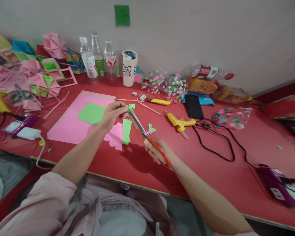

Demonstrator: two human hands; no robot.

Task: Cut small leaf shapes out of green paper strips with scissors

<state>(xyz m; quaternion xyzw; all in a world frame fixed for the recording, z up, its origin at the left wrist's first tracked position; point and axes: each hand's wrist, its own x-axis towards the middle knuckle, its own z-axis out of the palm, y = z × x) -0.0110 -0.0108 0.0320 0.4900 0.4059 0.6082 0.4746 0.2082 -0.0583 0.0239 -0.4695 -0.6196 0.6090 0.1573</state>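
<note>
My left hand (113, 114) pinches a small piece of green paper (131, 107) above the table. In my right hand (155, 151) are red-handled scissors (159, 152), their blades pointing up and left to that green piece. Below them lie a cut green strip (126, 131) and a pink paper scrap (115, 136) with a ragged edge. Right of the blades rests a small pile of green and pink star cutouts (151, 128). Left of my left hand, a green sheet (90, 113) lies on a large pink sheet (71, 131).
A yellow glue gun (180, 122), a black phone (193, 106) and a yellow cutter knife (159, 102) lie to the right. Bottles (88, 62) and a white cup (129, 70) stand along the wall. Folded paper shapes (44, 82) crowd the left. A black cable (232, 159) loops across the right side.
</note>
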